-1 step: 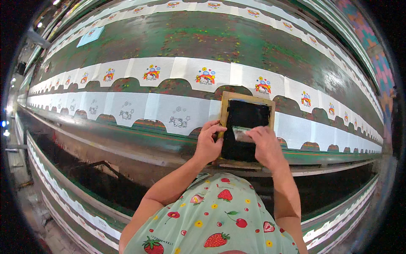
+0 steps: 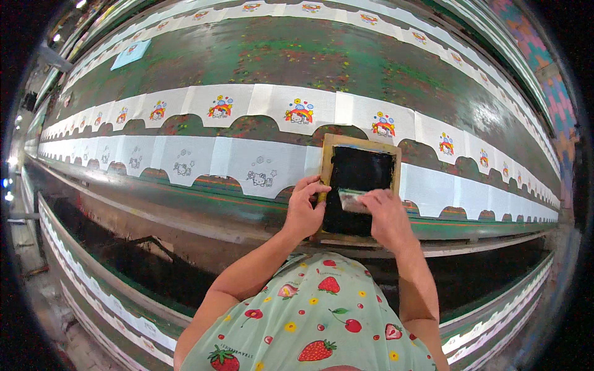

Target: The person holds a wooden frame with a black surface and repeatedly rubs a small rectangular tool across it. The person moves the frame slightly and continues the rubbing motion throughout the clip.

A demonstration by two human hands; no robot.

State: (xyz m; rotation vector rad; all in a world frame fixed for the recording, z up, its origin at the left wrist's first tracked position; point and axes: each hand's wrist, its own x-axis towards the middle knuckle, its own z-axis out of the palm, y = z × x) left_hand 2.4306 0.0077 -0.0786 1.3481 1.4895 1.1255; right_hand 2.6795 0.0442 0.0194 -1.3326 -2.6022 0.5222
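A wooden-framed printing screen (image 2: 396,162) lies over the near row of white cloth pieces, its mesh coated in black ink. My left hand (image 2: 305,207) grips the left side of the frame, thumb and fingers closed on it. Inside the frame, my right hand (image 2: 388,216) holds a small flat squeegee (image 2: 354,201) with a pale, clear-looking blade, its lower edge against the black mesh. To the left of the screen, white cloth pieces (image 2: 238,164) carry black outline prints of a cat figure. Right of it, white pieces (image 2: 427,185) show no print. Whatever lies under the screen is hidden.
Beyond the screen runs a row of white pieces with coloured rainbow prints (image 2: 300,114), on a long green, paint-spotted table (image 2: 297,52). A light blue piece (image 2: 131,54) lies at far left. The table's near rail (image 2: 204,226) passes just before me. More printed rows lie on tables around.
My right hand and the squeegee have shifted slightly toward me across the black mesh. My left hand stays on the frame, and the screen is practically in the same place.
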